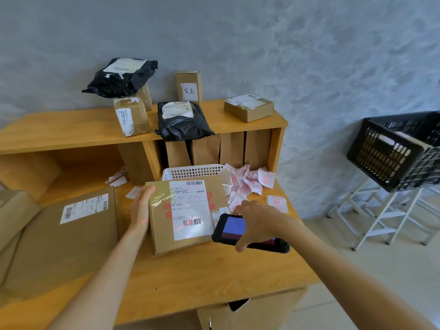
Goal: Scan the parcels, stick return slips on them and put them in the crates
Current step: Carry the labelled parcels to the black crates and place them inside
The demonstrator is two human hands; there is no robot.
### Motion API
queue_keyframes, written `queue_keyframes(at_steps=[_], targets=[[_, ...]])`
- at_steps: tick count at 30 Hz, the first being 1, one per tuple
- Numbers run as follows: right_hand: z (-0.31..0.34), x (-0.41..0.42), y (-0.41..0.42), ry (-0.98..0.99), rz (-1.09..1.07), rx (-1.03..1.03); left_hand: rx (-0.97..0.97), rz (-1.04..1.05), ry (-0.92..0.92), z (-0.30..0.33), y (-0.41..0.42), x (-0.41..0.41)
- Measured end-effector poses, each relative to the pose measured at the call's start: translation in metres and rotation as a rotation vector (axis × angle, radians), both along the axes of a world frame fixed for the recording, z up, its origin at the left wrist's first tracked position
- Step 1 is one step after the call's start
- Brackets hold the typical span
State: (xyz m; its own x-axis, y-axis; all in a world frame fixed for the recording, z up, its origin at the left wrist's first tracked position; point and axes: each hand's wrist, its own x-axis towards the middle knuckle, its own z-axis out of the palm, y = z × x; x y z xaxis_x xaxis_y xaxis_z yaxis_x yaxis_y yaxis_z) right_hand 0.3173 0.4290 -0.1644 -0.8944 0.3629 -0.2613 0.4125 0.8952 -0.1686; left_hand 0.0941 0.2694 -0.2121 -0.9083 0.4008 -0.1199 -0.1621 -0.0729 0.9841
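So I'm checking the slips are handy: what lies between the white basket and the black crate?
Head view: a pile of crumpled return slips on the desk, then bare floor.

A wooden table [190,277] carries a brown parcel [188,215] at centre, a larger flat box [62,239] at nine o'clock, a white basket [197,172] at twelve and loose return slips [250,182] at one o'clock (red-stamped, some crumpled). The raised shelf [59,132] behind bears boxes and black mailer bags [183,120].
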Motion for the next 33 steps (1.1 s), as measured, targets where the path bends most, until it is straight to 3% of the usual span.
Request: queue_keyframes(at_steps=[22,33], targets=[[-0.004,0.026,0.015,-0.031,-0.064,-0.037,-0.045,-0.025,0.068,-0.007,-0.011,0.011],[-0.079,0.034,0.046,-0.056,-0.488,-0.114,-0.286,-0.188,-0.112,-0.035,-0.020,0.003]])
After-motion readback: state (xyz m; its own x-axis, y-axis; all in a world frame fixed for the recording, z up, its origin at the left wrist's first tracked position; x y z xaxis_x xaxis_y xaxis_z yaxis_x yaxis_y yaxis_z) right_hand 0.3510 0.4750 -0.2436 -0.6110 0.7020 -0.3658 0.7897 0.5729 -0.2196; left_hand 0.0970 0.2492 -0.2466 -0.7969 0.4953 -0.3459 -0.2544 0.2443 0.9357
